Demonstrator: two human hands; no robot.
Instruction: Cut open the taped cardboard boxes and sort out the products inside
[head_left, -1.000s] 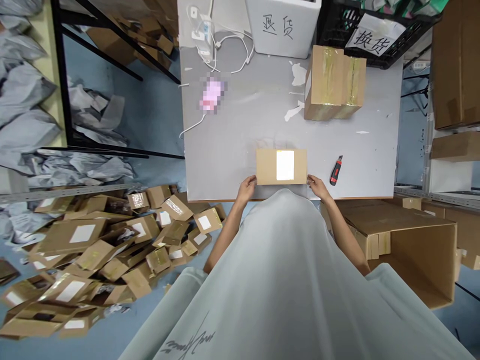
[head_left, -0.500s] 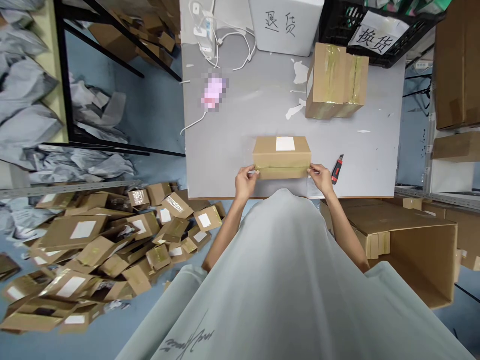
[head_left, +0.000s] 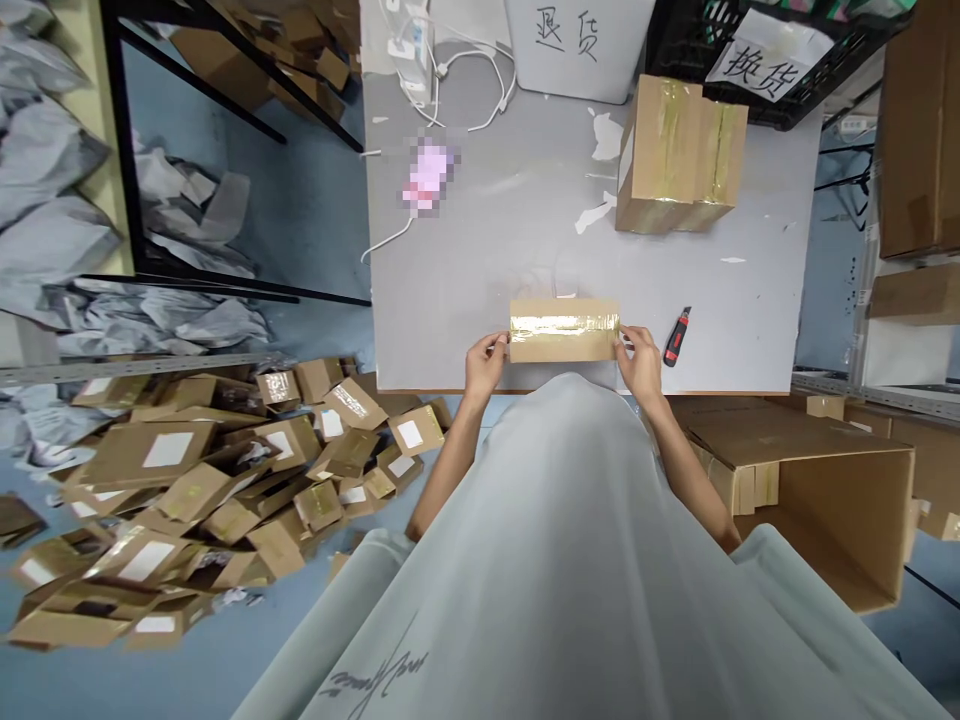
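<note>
A small brown cardboard box (head_left: 564, 345) with a shiny strip of tape along its upper face lies near the front edge of the grey table (head_left: 442, 300). At its left end my left hand (head_left: 486, 365) grips it with thumb and fingers. My right hand (head_left: 639, 362) holds the opposite end in the same way. Just right of that hand rests a red and black utility knife (head_left: 676, 338) with its blade end pointing away from me.
Two taped boxes (head_left: 664, 150) stand at the back right, before a black crate (head_left: 795, 105). A white bin (head_left: 581, 60), a charging cable (head_left: 487, 125) and a blurred pink object (head_left: 429, 175) are also on the table. Opened boxes (head_left: 165, 450) pile up on the floor at left; a large carton (head_left: 817, 450) lies right.
The box has been turned between my hands: its white label has swung away to the far side, and the taped face now points up. Both hands still grip its ends.
</note>
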